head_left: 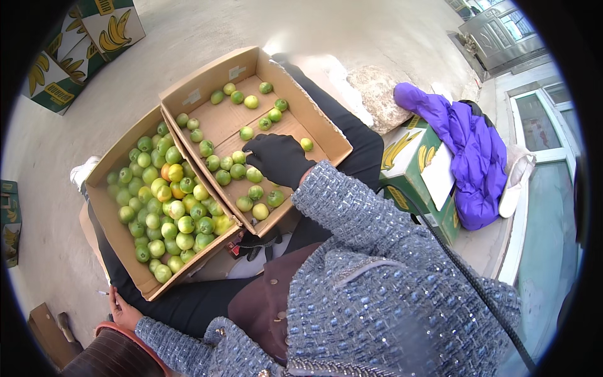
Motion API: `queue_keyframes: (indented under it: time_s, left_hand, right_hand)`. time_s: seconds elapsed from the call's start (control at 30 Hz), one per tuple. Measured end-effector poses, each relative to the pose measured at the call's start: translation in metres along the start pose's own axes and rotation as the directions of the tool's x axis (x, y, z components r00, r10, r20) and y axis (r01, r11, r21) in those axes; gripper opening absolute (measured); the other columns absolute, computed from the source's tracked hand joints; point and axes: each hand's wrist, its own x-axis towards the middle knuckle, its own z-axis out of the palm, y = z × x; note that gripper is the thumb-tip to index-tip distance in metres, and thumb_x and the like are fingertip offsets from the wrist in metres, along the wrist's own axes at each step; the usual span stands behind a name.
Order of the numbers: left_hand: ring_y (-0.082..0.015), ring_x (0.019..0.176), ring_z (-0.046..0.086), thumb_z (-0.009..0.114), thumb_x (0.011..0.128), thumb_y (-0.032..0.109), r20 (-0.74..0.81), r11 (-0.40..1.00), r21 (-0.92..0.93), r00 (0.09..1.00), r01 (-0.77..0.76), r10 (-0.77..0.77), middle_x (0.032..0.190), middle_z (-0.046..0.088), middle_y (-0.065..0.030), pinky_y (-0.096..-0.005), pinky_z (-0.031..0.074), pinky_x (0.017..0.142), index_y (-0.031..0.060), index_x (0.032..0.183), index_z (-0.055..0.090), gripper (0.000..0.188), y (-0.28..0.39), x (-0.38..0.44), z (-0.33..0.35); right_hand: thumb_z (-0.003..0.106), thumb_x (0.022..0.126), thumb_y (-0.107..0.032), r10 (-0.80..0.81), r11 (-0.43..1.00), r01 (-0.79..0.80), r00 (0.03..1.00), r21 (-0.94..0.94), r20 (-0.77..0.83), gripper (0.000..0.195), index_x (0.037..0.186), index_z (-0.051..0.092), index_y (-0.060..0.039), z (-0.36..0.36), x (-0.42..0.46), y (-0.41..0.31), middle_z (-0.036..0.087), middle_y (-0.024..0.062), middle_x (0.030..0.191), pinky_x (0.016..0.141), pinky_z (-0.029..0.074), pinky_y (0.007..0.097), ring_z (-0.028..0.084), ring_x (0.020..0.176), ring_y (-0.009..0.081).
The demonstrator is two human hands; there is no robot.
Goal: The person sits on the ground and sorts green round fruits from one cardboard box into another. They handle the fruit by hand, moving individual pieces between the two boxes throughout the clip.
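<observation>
Two shallow cardboard boxes rest side by side across my legs. The left cardboard box (118,254) is filled with green tomatoes (185,224), a few of them turning yellow or orange. Fewer green tomatoes (251,102) lie scattered over the floor of the right cardboard box (301,89). My right hand (278,158), in a black glove, reaches into the right box with its fingertips down beside the tomatoes; whether it grips one is hidden. My bare left hand (122,308) is low at the left, outside the boxes, holding a cigarette (102,292) between its fingers.
A green and white banana carton (400,146) stands at the right with a purple padded garment (471,146) over it, near a rough stone (377,96). More banana cartons (113,33) are stacked at upper left. A brown bucket-like container (113,351) is below my left hand.
</observation>
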Motion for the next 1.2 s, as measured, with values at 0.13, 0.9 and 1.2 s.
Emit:
queue_keyframes:
  time_s: [0.13, 0.9, 1.2]
  left_hand:
    - [-0.0139, 0.096, 0.06, 0.053, 0.094, 0.009, -0.004, 1.0, 0.009, 1.0, -0.01, 0.01, 0.105, 0.067, -0.0103, -0.0258, 0.044, 0.087, -0.001, 0.114, 0.063, 0.024, -0.005, 0.0, -0.001]
    - [-0.0136, 0.093, 0.062, 0.053, 0.093, 0.006, -0.023, 1.0, -0.018, 1.0, -0.008, 0.007, 0.102, 0.068, -0.0111, -0.0248, 0.047, 0.086, -0.0008, 0.111, 0.064, 0.023, 0.006, -0.003, 0.002]
    - [-0.0144, 0.099, 0.061, 0.052, 0.094, 0.008, -0.001, 1.0, 0.003, 1.0, 0.025, -0.025, 0.107, 0.066, -0.0109, -0.0253, 0.045, 0.088, -0.0023, 0.115, 0.062, 0.026, 0.008, -0.004, -0.002]
  right_hand:
    - [0.061, 0.08, -0.027, 0.014, 0.985, 0.026, 0.974, -0.173, 0.226, 0.022, 0.096, 0.065, -0.0119, 0.017, -0.001, 0.01, 0.066, 0.0105, 0.092, 0.072, 0.051, 0.0419, 0.065, 0.087, 0.027]
    - [0.053, 0.075, -0.012, -0.636, 0.753, 0.527, 0.735, -0.394, -0.234, 0.008, 0.076, 0.06, -0.0094, 0.055, 0.07, -0.089, 0.062, 0.0069, 0.074, 0.109, 0.027, 0.0462, 0.06, 0.087, 0.0246]
    - [0.051, 0.082, -0.014, -0.404, 0.543, 0.529, 0.845, -0.652, 0.349, 0.022, 0.089, 0.071, -0.0081, 0.075, 0.08, -0.132, 0.068, 0.0093, 0.084, 0.107, 0.011, 0.067, 0.063, 0.087, 0.0264]
